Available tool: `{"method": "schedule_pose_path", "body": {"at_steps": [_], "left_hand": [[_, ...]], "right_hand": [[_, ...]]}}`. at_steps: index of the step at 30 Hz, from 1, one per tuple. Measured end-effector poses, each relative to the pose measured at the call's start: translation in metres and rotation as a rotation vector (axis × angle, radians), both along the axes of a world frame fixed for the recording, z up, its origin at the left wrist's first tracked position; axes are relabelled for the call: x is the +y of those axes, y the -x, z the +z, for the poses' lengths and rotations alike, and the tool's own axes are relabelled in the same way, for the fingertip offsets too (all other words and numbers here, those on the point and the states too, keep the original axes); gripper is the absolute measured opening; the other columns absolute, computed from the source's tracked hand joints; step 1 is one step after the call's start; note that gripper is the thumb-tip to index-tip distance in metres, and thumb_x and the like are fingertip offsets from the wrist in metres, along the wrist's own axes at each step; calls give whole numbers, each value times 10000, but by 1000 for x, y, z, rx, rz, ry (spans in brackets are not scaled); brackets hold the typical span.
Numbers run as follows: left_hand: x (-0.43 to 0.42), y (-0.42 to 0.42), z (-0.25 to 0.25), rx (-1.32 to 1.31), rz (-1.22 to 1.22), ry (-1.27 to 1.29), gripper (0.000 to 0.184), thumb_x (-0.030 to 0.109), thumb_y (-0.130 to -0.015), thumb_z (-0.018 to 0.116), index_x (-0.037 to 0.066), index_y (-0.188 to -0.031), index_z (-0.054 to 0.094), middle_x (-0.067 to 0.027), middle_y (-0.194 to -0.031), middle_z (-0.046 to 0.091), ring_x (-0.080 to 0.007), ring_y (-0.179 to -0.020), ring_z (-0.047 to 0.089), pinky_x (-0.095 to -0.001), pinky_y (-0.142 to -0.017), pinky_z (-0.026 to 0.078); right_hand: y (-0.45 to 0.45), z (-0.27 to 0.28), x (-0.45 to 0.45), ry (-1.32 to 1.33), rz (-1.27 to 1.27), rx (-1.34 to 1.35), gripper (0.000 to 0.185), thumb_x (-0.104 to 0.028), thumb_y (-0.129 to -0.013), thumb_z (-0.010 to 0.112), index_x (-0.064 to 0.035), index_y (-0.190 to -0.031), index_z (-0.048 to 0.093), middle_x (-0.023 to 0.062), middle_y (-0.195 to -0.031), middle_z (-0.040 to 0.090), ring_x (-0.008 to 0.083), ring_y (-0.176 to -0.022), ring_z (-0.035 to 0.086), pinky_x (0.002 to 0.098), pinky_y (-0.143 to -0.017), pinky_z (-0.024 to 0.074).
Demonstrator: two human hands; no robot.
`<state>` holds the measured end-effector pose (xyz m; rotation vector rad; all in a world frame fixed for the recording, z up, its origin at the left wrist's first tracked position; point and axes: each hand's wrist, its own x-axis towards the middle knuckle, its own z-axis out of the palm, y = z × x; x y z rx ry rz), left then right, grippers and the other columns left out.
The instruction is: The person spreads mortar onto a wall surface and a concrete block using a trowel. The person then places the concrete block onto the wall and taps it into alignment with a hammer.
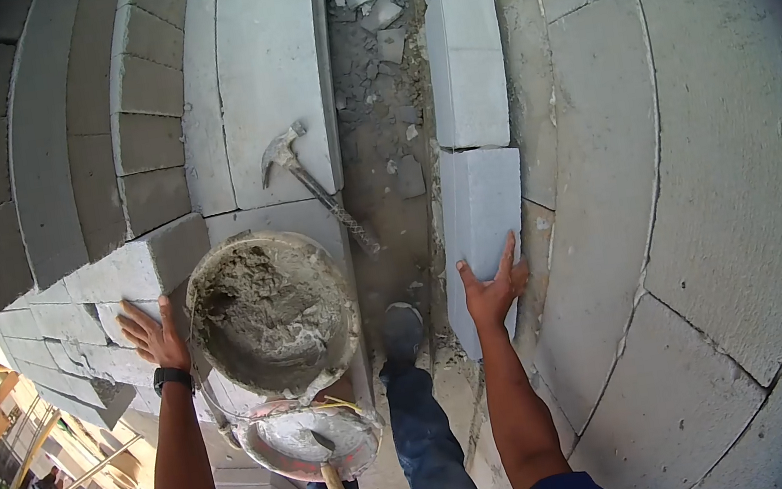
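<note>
My left hand (154,336) rests with spread fingers against a pale block (118,275) in the stack at left. On the right, my right hand (495,292) lies with thumb and fingers apart on a long white block (484,205), part of a row along the wall. Between my arms stands a bucket (349,337) of wet grey mortar (263,299). Below it, a second tub (264,446) has a wood-handled trowel (333,481) lying across it. A mortar-caked hammer (308,176) lies on the blocks above the bucket, its handle reaching over their edge.
A narrow trough (381,145) runs between the block rows, with broken chunks (382,13) at its far end. My shoe (403,332) stands in its near part. A block wall (700,148) rises at right. Timber poles (26,441) and another person (48,488) show at lower left.
</note>
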<state>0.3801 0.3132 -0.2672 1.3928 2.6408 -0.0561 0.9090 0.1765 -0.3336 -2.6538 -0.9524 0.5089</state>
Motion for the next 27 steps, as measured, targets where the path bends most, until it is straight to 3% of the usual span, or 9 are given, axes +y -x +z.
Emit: {"method": "schedule_pose_path", "body": {"at_steps": [20, 23, 27], "left_hand": [[2, -5, 5, -31, -1, -16, 1004, 843, -913, 361, 257, -1664, 46, -192, -1719, 2, -427, -1573, -4, -638, -1207, 31], [3, -5, 5, -31, -4, -9, 1011, 847, -910, 360, 251, -1665, 45, -195, -1718, -1, -427, -1573, -6, -635, -1208, 32], [2, -1, 4, -22, -11, -1, 1013, 846, -912, 359, 247, -1665, 42, -201, -1717, -4, -425, -1573, -8, -633, -1208, 38]], "right_hand": [[12, -21, -2, 10, 3, -20, 1099, -305, -730, 896, -229, -1629, 268, 385, -1457, 329, 531, -1372, 330, 646, -1122, 241], [10, -24, -4, -21, 15, -39, 1080, -394, -729, 879, -236, -1625, 297, 388, -1430, 358, 545, -1334, 369, 657, -1103, 260], [8, -22, -2, -22, 30, -47, 1089, -401, -724, 883, -242, -1625, 294, 370, -1412, 381, 532, -1316, 393, 636, -1098, 288]]}}
